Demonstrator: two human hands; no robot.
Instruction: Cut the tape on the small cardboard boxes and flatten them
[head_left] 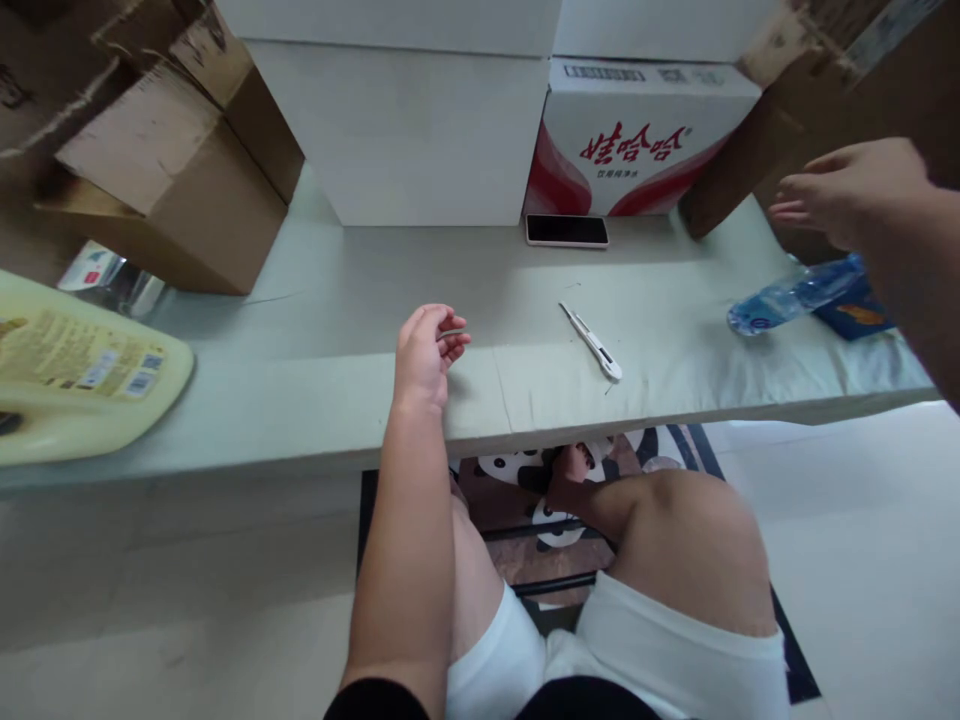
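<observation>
My left hand (429,352) rests on the pale cloth of the table (300,390) near the front edge, fingers loosely curled and apart, holding nothing. My right hand (851,190) is raised at the right, above a clear plastic bottle (795,295) with a blue label; its fingers are bent and nothing shows in them. A white utility knife (592,342) lies between the two hands, nearer to the left one. Behind the knife, a phone (567,231) with a dark screen lies against the white and red carton (637,140).
A large plain white box (420,130) stands at the back centre. Brown cardboard boxes (202,190) are at the left, behind a pale yellow jug (82,370). A dark blue packet (859,312) sits by the bottle. The table's front edge runs above my legs.
</observation>
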